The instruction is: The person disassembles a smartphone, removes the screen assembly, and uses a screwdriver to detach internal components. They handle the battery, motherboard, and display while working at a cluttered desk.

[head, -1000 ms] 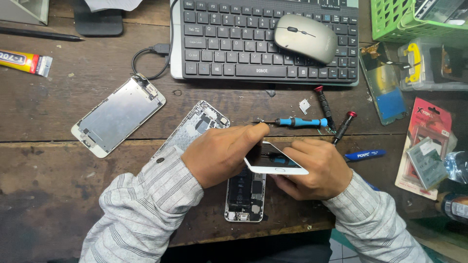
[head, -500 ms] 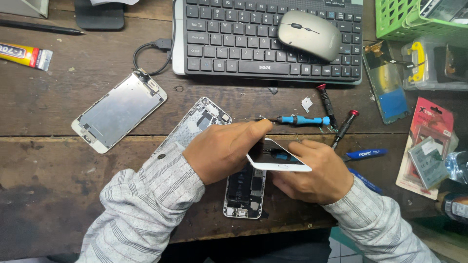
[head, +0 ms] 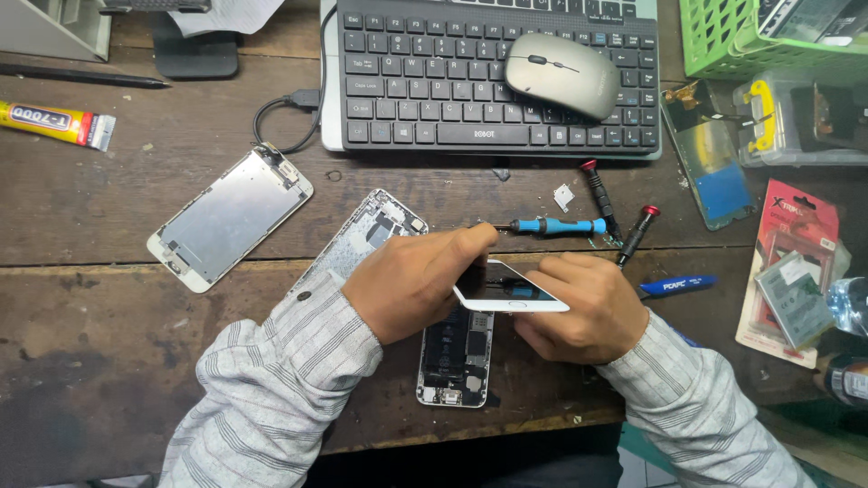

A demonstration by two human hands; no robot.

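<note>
- Here, far to my left, a yellow glue tube (head: 54, 123) and a detached screen panel (head: 230, 217) lie face down, apart from the work.
- My left hand (head: 411, 282) is curled, fingertips pinching the upper edge of the white phone screen (head: 508, 287), seemingly to keep it tilted up.
- Beneath it the open phone body (head: 455, 357) lies flat on the wooden desk (head: 108, 361), insides exposed.
- My right hand (head: 586, 305) cups the screen's lower edge from below, fingers closed around it.
- A blue screwdriver (head: 553, 226) rests just behind, within reach.

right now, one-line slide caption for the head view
Both hands, left hand and right hand, hold a white phone screen above an opened phone.
</note>
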